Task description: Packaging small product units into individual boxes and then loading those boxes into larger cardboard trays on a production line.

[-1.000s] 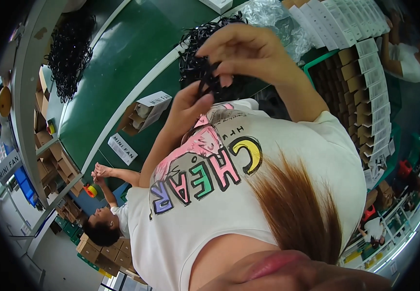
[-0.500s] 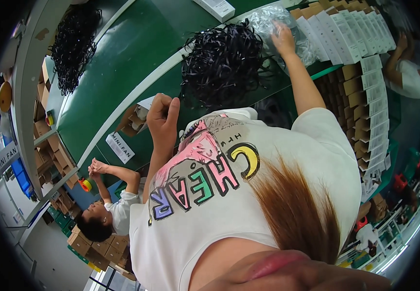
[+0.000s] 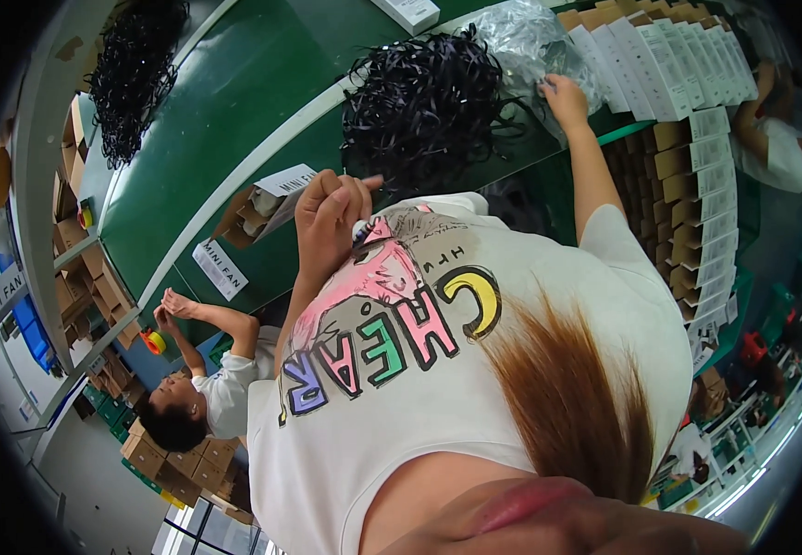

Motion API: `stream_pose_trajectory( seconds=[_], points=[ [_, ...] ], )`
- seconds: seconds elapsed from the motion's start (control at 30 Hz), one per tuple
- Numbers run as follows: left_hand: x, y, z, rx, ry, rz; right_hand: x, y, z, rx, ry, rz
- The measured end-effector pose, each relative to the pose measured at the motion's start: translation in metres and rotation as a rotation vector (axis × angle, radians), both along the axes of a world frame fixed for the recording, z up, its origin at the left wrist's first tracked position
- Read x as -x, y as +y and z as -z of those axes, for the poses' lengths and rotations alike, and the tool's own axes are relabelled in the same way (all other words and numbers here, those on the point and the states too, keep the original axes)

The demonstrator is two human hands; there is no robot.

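Right hand (image 3: 567, 102) at plastic (image 3: 530, 42); lettered box (image 3: 221, 269)

Green tabletop (image 3: 262, 102): well lit, pale sheen at left
Black plastic strips (image 3: 424, 106): small white glints
Clear plastic bags (image 3: 526, 46): bright reflections
Strip light (image 3: 741, 492): white, curved, right
Far-right worker (image 3: 776, 153): dim, soft
Grey post (image 3: 48, 111): bowed toward black rim

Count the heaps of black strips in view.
2: the larger heap beside the clear plastic, near the left hand; the smaller heap at the picture's upper left. Others may be hidden.
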State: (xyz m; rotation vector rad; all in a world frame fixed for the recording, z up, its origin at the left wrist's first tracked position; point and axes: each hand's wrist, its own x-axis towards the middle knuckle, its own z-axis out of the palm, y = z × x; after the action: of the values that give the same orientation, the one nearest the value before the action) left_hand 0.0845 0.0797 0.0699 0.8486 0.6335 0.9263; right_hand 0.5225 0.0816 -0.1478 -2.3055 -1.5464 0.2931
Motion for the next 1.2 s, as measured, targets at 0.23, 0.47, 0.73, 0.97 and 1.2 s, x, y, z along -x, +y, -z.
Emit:
stream_pose_trajectory(
  seconds=[0.23, 0.47, 0.73, 0.97, 1.2],
  points=[
    [0.003, 0.011, 0.008, 0.156, -0.095, 0.173, -0.012, -0.027, -0.017, -0.109, 0.037, 0.072],
    [-0.021, -0.003, -0.038, -0.320, 0.591, 0.120, 0.081, -0.010, -0.131, -0.399, 1.460, 0.116],
    [-0.020, -0.015, -0.027, -0.202, 0.247, -0.262, 0.244, 0.000, -0.254, 0.114, 1.626, -0.729],
    [0.023, -0.065, -0.030, -0.828, 1.390, -0.115, 0.274, 0.010, -0.256, -0.151, 0.817, -0.810],
    [0.040, -0.093, -0.014, -1.106, 1.181, -0.420, 0.289, -0.002, -0.256, 0.400, 1.467, -1.244]
  ],
)
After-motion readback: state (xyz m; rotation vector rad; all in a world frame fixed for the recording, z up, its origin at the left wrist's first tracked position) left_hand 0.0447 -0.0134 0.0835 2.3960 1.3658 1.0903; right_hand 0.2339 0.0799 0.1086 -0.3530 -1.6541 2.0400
